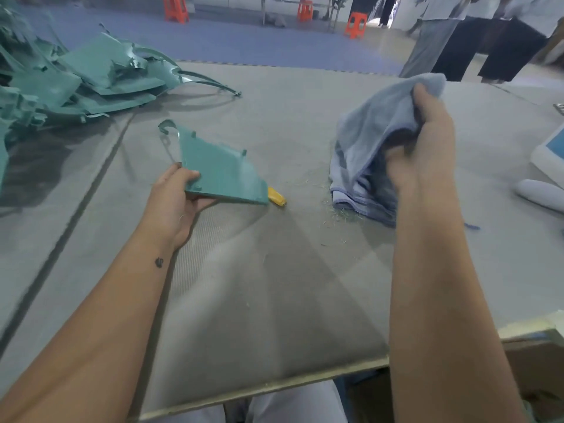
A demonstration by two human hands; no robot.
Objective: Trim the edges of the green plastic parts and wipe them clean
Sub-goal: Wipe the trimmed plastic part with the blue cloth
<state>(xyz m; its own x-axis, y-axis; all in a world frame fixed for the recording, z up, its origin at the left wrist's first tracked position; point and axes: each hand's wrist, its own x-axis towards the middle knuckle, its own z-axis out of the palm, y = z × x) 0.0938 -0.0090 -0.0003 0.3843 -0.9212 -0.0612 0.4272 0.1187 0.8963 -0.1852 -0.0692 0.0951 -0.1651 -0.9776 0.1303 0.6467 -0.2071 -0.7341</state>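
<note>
From the head camera, we hold one green plastic part (pixel 218 169) in our left hand (pixel 178 196), thumb on top and fingers curled under its near corner, so it hangs just above the grey table (pixel 274 285). Our right hand (pixel 424 145) is bunched round a blue cloth (pixel 369 154), lifted so its lower folds still touch the table.

We judge the wiping step is at hand. To do it well, we would bring the cloth to the part, keep the left grip firm on the corner, and wipe along the flat face and out over each edge, turning the part so the pegs and the hooked tip get cleaned too. The fine shavings (pixel 338 209) under the cloth could be carried onto the part, so we would shake it first.

Counting: one part in hand, one cloth, one yellow tool (pixel 277 199) half hidden behind the part, one heap of green parts (pixel 91 74) at far left, too tangled to count, and three orange stools (pixel 355 24) beyond.
</note>
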